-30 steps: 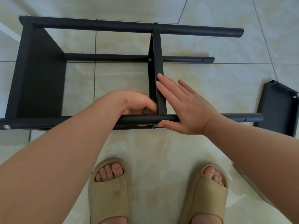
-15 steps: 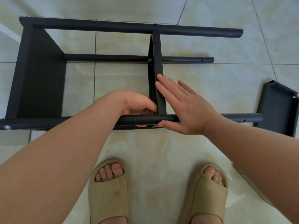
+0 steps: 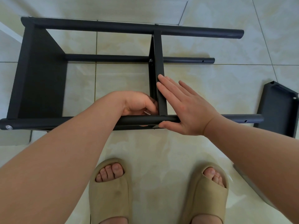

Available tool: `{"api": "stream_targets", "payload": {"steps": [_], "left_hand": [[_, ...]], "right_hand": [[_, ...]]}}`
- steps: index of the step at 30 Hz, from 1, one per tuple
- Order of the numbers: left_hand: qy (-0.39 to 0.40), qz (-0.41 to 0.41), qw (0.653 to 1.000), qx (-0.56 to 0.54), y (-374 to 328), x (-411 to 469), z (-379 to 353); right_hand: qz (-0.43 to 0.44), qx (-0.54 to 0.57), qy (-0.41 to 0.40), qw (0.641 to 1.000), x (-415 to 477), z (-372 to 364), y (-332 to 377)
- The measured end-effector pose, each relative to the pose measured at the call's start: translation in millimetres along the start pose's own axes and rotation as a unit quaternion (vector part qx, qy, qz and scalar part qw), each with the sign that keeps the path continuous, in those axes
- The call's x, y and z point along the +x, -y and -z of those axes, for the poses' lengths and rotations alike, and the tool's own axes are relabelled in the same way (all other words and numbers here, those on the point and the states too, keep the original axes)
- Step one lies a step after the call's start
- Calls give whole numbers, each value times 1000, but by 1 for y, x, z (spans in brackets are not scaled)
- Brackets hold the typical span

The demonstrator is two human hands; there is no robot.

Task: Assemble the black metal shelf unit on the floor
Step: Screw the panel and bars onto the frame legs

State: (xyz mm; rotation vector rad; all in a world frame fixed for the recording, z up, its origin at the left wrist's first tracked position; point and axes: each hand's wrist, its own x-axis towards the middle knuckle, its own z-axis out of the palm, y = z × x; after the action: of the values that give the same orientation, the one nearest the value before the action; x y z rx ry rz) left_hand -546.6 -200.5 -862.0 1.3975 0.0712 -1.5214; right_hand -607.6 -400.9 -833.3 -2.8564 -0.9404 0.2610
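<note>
The black metal shelf unit [image 3: 40, 75] lies on its side on the tiled floor, with an end panel at the left and four poles running right. A middle shelf panel [image 3: 159, 62] stands between the far pole [image 3: 113, 28] and the near pole [image 3: 64, 122]. My left hand [image 3: 137, 102] is curled at the joint of this panel and the near pole, pinching a small silver metal piece [image 3: 146, 113] whose kind I cannot tell. My right hand [image 3: 186, 110] lies flat with straight fingers against the panel's right face, thumb on the near pole's front.
A loose black shelf panel [image 3: 278, 107] lies on the floor at the right, beyond the pole ends. My feet in tan slippers [image 3: 110, 191] stand just in front of the near pole. Screw holes show near the free pole ends.
My left hand's fingers have shifted a little at the joint, and the silver piece now shows beneath them. My right hand and the frame have stayed put.
</note>
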Motion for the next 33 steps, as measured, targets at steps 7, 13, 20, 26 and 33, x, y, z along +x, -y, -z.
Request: {"api": "stream_targets", "payload": {"steps": [7, 13, 20, 26, 33], "left_hand": [[-12, 46, 999, 26, -1, 1, 0], [-13, -11, 1000, 14, 1, 2, -1], [-26, -21, 999, 15, 2, 1, -3], [-31, -23, 999, 17, 1, -2, -4], [-29, -24, 999, -20, 0, 0, -3]], "right_hand": [[1, -3, 2, 1000, 0, 0, 0], [0, 2, -1, 1000, 0, 1, 0], [0, 1, 1, 1000, 0, 1, 0], [1, -1, 1, 1000, 0, 0, 0], [0, 2, 1, 1000, 0, 0, 0]]}}
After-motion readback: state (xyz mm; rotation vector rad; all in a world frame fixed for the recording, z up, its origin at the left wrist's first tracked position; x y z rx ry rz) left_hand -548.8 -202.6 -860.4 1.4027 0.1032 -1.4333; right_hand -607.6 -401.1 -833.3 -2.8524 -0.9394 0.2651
